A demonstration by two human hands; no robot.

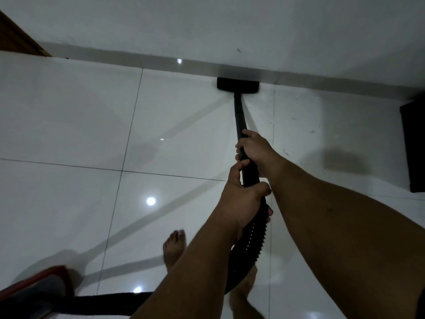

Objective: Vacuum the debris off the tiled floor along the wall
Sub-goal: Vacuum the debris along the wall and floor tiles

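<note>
A black vacuum floor head (pixel 238 84) sits on the glossy white tiled floor (pixel 69 116), touching the foot of the white wall (pixel 230 26). Its black wand (pixel 239 113) runs back toward me. My right hand (pixel 257 150) grips the wand higher up. My left hand (pixel 241 199) grips it just behind, where the ribbed black hose (pixel 250 245) begins. Small white specks of debris (pixel 299 111) lie scattered on the tile to the right of the head.
The red and grey vacuum body (pixel 39 293) stands at the lower left, the hose trailing to it along the floor. A dark mat or object (pixel 414 146) lies at the right edge. A brown wooden door frame (pixel 16 38) is at the upper left. My bare feet (pixel 173 247) stand below my arms.
</note>
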